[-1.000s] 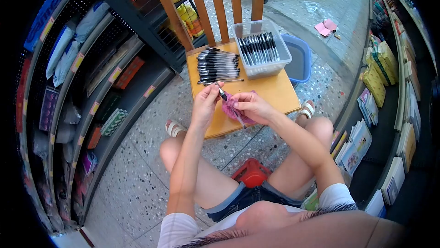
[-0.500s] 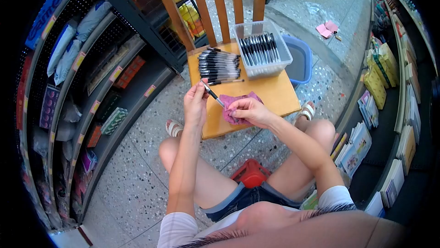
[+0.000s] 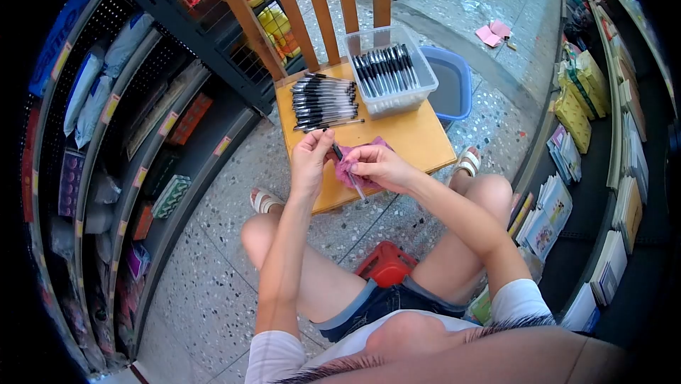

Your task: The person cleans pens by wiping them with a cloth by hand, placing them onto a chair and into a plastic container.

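Observation:
My left hand [image 3: 311,163] is closed in a pinch, with a small black end showing above its fingertips. That end lines up with a slim pen [image 3: 359,190], dark above and clear below, slanting through a pink cloth [image 3: 374,145]. My right hand [image 3: 383,168] is closed on the cloth around the pen; the fingers and folds hide the pen's middle. Both hands are over the front of a wooden chair's seat [image 3: 418,144]. Beyond them, several black-and-clear pens [image 3: 325,100] lie in a row. More pens [image 3: 386,68] fill a clear plastic box [image 3: 401,102] beside them.
A blue basin [image 3: 454,82] stands on the floor right of the chair. Upright wooden slats [image 3: 316,8] form the chair's back. Stocked shelves [image 3: 152,171] curve along the left, and more with books and bags [image 3: 578,111] line the right. A red stool [image 3: 386,263] is beneath me.
The pen has turned steeper, and its clear lower end now sticks out below the cloth. My left hand has come closer to my right. The whole view has shifted slightly.

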{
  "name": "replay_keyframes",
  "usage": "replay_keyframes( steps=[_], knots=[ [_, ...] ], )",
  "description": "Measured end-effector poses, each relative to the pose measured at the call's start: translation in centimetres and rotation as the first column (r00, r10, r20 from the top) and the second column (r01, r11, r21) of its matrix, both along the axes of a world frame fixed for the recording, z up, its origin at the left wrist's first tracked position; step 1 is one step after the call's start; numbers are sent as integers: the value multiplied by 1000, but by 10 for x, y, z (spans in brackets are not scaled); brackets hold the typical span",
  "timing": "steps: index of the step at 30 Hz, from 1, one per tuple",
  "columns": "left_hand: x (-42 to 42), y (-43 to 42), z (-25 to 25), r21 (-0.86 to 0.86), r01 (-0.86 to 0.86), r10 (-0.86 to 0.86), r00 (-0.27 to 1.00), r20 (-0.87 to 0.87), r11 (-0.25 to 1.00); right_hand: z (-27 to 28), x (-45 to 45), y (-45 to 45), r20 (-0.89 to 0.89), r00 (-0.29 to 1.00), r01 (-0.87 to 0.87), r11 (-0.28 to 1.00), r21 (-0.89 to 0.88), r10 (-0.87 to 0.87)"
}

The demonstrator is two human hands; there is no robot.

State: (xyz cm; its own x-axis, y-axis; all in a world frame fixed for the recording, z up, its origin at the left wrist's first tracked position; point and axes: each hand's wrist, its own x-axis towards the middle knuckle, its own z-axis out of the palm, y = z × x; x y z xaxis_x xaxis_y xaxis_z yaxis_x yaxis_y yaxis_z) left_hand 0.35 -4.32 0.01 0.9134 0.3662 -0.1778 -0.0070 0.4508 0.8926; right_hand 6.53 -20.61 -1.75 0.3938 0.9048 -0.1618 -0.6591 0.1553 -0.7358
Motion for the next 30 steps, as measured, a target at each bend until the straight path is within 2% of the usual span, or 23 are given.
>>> replay_keyframes(
  steps=[3, 5, 6, 7, 10, 16, 22, 25, 28, 30],
  knots=[
    [0, 8, -5, 109, -103, 105, 994, -11, 989, 0, -2, 4, 97, 995, 43, 995, -87, -35],
    [0, 14, -7, 180, -167, 173, 985, -20, 969, -5, -1, 3, 100, 994, -45, 998, -32, 48],
    [0, 17, -7, 183, -190, 197, 980, -21, 964, -8, -2, 2, 102, 991, -85, 996, -5, 85],
    [0, 19, -7, 187, -212, 220, 975, -23, 959, -11, -5, 3, 141, 989, -31, 998, -59, 39],
    [1, 27, -10, 184, -285, 291, 957, -6, 941, -9, -8, 2, 205, 978, -24, 996, -83, 41],
    [1, 39, -9, 109, -315, 312, 949, 39, 943, -7, -11, -2, 254, 967, -22, 998, -56, 35],
    [-1, 34, 4, 37, -265, 262, 962, 72, 964, -15, -5, -9, 125, 992, -29, 999, -31, 33],
    [0, 36, 1, -68, -154, 163, 974, 159, 986, -15, -6, -12, 16, 1000, -19, 1000, 4, 19],
    [2, 33, 3, -202, -89, 132, 968, 211, 975, -13, -6, -15, -152, 988, -16, 998, 61, 25],
    [2, 31, 6, -214, -99, 149, 961, 232, 972, -3, -6, -17, -199, 980, 27, 999, 47, -17]
  ],
)
